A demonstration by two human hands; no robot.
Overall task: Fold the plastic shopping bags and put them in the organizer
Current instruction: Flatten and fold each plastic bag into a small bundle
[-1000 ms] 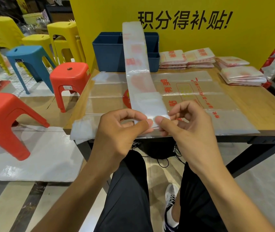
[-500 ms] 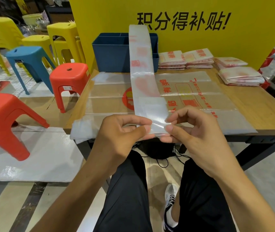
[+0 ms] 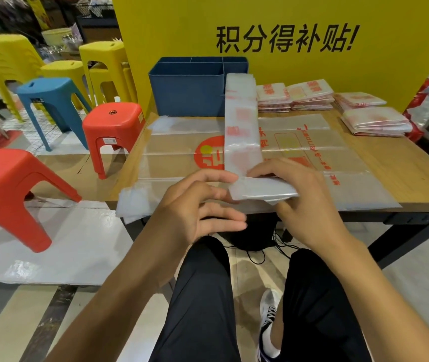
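A clear plastic bag with red print, folded into a long narrow strip, stretches from the table's near edge towards the blue organizer. Its near end is turned sideways to the right into a flat fold. My right hand grips that fold, thumb on top and fingers beneath. My left hand hovers just left of the fold with fingers straight, its fingertips at the fold's left corner. Under the strip a flat unfolded bag lies spread on the wooden table.
Stacks of folded bags lie at the back right of the table. Red, blue and yellow stools stand on the left. A yellow board with black characters rises behind the organizer.
The strip's near end has been turned to the right into a flat fold. My right hand now holds it alone; my left hand let go and opened.
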